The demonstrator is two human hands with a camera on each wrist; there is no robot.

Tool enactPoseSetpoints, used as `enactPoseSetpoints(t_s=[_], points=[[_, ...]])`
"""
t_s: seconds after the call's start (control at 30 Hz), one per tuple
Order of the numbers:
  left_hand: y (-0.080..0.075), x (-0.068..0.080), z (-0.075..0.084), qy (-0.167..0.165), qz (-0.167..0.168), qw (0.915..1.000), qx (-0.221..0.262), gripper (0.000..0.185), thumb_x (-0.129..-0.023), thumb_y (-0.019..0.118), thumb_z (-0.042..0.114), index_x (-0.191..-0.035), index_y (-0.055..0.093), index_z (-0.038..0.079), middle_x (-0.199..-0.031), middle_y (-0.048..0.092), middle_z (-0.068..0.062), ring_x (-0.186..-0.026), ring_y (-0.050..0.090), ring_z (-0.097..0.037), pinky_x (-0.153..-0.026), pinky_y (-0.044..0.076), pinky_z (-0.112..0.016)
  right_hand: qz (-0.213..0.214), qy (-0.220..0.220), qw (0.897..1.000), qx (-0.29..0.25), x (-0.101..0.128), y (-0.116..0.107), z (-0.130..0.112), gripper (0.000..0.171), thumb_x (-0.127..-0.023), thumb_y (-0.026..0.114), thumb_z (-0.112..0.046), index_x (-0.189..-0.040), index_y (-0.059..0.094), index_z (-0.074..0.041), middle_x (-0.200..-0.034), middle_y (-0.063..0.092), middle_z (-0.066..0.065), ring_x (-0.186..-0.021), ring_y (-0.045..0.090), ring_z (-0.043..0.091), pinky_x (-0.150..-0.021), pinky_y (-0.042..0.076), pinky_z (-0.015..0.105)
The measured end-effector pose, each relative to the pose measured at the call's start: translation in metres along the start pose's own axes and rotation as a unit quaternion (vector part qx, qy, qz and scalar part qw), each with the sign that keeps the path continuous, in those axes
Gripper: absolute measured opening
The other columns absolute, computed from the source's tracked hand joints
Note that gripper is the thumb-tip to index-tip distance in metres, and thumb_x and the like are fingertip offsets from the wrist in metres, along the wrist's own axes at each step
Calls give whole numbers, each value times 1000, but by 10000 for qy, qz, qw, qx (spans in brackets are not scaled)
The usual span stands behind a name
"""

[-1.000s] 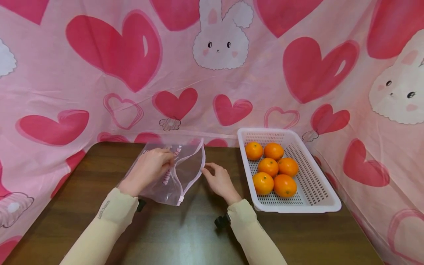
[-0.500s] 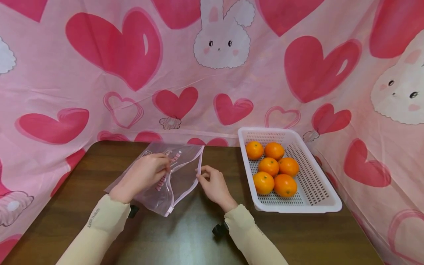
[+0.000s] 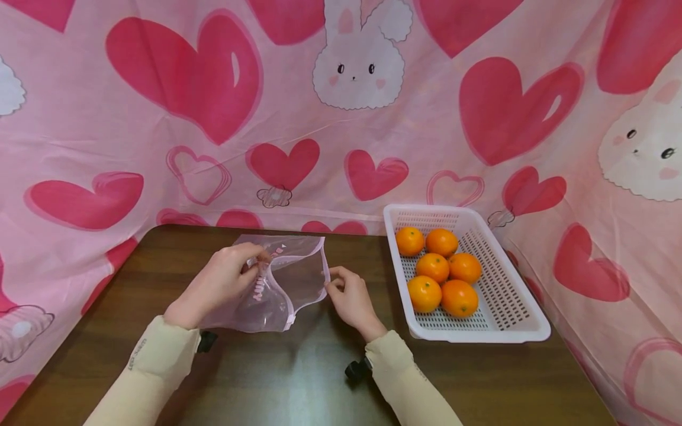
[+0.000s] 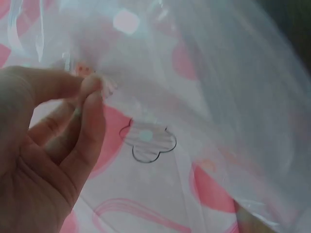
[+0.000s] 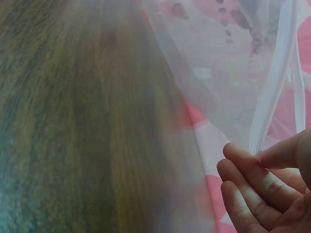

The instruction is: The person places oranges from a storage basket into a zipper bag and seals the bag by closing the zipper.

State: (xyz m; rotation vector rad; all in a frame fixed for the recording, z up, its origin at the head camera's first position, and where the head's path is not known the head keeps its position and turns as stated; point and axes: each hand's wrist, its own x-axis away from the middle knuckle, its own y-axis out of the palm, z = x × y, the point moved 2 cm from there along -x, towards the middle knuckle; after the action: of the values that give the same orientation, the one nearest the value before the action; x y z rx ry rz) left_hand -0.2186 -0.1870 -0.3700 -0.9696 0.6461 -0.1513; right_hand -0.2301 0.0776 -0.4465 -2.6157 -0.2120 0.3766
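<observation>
we pinch the clear pink-trimmed zip bag [image 3: 277,284] open, left hand [image 3: 215,287] and right hand [image 3: 348,299] each gripping a lip, six round oranges [image 3: 439,269] all waiting in the white slotted plastic basket [image 3: 511,307].

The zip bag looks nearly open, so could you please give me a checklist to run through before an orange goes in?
1. Left hand pinches one lip of the zip bag: ok.
2. Right hand pinches the opposite lip: ok.
3. Mouth gapes wide enough for an orange: cannot tell.
4. Six oranges sit in the white basket, beside the right hand: ok.
5. A hand is free to pick fruit: not ok.
</observation>
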Motion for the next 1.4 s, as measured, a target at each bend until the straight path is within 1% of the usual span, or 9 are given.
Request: enactPoseSetpoints(t_s=[0.13, 0.27, 0.4, 0.53, 0.77, 0.97, 1.07, 1.23, 1.4], points=[[5, 0, 1, 58, -35, 9999, 100, 17, -88, 68, -6, -95, 77, 7, -93, 65, -2, -86, 61, -21, -78, 56, -43, 23, -48, 10000, -44, 0, 0, -2, 20, -95, 65, -2, -114, 71, -2, -77, 74, -3, -64, 58, 12, -61, 42, 28], [10, 1, 1, -201, -114, 9997, 98, 18, -95, 58, 1, -93, 75, 6, -94, 63, -2, -89, 60, -22, -83, 53, -45, 15, -59, 9999, -109, 1, 0, -4, 20, -95, 65, -2, -114, 71, -3, -78, 74, -3, -66, 59, 11, -61, 41, 27], [15, 2, 4, -669, -330, 9971, 142, 26, -102, 59, 35, -100, 69, 11, -92, 58, 1, -79, 56, -16, -75, 52, -39, -56, -102, 9997, -194, 2, 1, -6, 21, -95, 65, -2, -115, 70, -2, -78, 75, -3, -64, 57, 12, -60, 40, 28], [19, 3, 9, -727, -347, 9968, 2, 49, -88, 71, 60, -101, 64, 13, -89, 53, 3, -76, 52, -14, -70, 50, -35, -77, -153, 9995, -259, 3, 3, -8, 22, -96, 65, -2, -117, 69, -2, -79, 75, -3, -64, 57, 12, -60, 40, 28], [13, 3, 12, -509, -105, 9986, -42, 20, -79, 80, 16, -92, 66, 11, -89, 58, -1, -77, 56, -20, -68, 50, -38, 20, -173, 9997, -197, 3, 2, -8, 23, -96, 65, -2, -118, 69, -2, -80, 75, -3, -67, 61, 13, -62, 42, 29], [1, 7, 17, -791, -150, 9967, -73, 15, -84, 79, 5, -95, 69, 8, -74, 61, 4, -60, 56, -11, -56, 50, -32, 126, -56, 9999, -82, 3, 1, -5, 24, -94, 68, -3, -118, 64, -5, -79, 74, 0, -69, 61, 12, -64, 46, 29], [-13, 10, 19, -808, 111, 9963, -263, 15, -86, 74, 1, -97, 67, 7, -67, 59, 4, -54, 51, -11, -50, 47, -31, 157, 25, 9998, -75, 4, 1, -3, 22, -93, 68, -1, -113, 58, -5, -78, 74, 5, -67, 62, 14, -62, 45, 28], [-35, 10, 23, -488, 912, 9912, -822, 21, -85, 71, -4, -97, 59, 8, -68, 55, 1, -54, 47, -17, -47, 45, -35, 237, 59, 9996, -117, 5, 1, -1, 23, -92, 70, 1, -96, 49, -7, -75, 72, 8, -65, 65, 19, -57, 43, 26], [-33, 10, 27, 88, 1002, 9911, -866, 26, -87, 72, -7, -101, 57, 8, -81, 53, -3, -60, 50, -20, -51, 54, -40, 427, -253, 9985, 216, 5, 2, -5, 25, -91, 72, -1, -85, 49, -10, -60, 57, -2, -61, 54, 12, -57, 42, 25]])
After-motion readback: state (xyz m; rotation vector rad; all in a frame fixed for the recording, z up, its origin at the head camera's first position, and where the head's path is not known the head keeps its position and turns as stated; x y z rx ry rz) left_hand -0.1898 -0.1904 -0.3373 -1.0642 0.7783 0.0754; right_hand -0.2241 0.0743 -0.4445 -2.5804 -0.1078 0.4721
